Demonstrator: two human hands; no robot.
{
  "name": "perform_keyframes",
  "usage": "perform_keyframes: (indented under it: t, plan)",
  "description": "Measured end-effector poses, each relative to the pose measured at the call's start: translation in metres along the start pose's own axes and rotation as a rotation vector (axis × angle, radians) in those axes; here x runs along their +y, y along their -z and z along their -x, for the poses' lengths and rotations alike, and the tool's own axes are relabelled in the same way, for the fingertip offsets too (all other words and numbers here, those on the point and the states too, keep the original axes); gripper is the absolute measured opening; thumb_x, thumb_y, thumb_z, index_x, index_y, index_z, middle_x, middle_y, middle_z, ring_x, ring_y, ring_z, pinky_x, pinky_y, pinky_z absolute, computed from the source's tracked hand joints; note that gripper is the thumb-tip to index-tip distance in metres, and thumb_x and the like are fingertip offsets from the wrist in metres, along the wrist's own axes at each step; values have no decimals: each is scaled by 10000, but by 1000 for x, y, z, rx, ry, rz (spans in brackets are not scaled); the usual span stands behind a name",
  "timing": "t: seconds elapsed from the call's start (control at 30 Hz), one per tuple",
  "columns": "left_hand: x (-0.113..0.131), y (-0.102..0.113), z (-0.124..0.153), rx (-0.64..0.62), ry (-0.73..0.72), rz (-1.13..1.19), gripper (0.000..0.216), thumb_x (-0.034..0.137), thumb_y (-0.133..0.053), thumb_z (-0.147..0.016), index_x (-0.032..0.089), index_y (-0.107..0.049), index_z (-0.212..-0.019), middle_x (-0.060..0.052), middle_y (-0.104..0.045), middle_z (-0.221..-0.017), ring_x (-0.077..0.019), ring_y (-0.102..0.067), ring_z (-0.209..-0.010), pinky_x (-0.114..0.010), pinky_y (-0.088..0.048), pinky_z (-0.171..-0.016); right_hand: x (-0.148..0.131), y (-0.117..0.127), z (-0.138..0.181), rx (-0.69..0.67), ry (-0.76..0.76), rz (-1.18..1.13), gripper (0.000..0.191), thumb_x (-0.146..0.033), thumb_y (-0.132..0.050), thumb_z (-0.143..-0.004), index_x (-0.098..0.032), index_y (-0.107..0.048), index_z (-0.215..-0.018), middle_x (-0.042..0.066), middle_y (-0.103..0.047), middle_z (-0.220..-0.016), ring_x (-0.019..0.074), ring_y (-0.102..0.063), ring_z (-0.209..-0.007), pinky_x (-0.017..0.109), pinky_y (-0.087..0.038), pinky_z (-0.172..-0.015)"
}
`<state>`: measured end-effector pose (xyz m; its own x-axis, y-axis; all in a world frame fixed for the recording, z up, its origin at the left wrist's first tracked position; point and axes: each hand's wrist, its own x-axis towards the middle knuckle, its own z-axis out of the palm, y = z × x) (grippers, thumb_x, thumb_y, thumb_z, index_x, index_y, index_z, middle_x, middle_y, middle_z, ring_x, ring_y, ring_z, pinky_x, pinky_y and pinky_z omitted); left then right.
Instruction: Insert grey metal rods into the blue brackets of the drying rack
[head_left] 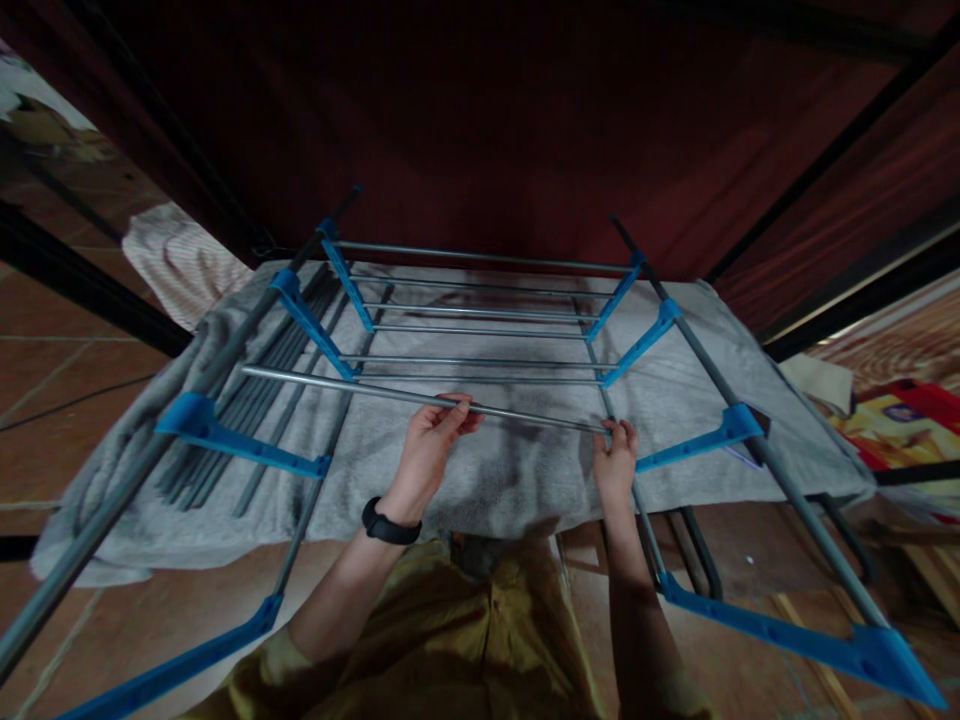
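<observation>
A drying rack frame with grey poles and blue plastic brackets (247,450) lies over a grey towel (487,470). My left hand (431,440), with a black wristband, pinches a loose grey metal rod (337,383) near its middle. My right hand (615,460) is closed round the rod's right end, beside a blue bracket (697,440). The rod slants across the frame from upper left to lower right. Several rods sit fixed between the far brackets (480,330).
A bundle of spare grey rods (247,420) lies on the towel at the left. Dark red curtain fabric (480,130) hangs behind. The floor is brown tile (60,380). Colourful printed material (900,410) lies at the right.
</observation>
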<state>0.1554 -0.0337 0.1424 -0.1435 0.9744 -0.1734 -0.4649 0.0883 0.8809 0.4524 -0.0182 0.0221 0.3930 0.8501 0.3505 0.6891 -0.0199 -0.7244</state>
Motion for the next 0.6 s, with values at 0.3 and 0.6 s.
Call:
perform_keyframes:
  t: [0.3,0.6]
  plan:
    - [-14,12,-9,54,81,118,253,254,-810,-689,132,-713,-888,-48,-715,-738,-166,-699,-746,-261,-525,-715,0,2,-10,104,-284,-422,438,-355,-644,-724,-179,-609,-1124,101,-581,-1198,217,-575,-1036,388,-456,-950]
    - [-18,22,-15,146,172,218,89,113,-744,-733,123,-702,-811,-37,-707,-723,-158,-710,-711,-231,-539,-643,-28,7,-14,231,-476,-1063,397,-280,-716,-708,-248,-552,-1068,-19,-677,-1029,127,-684,-910,319,-540,-906]
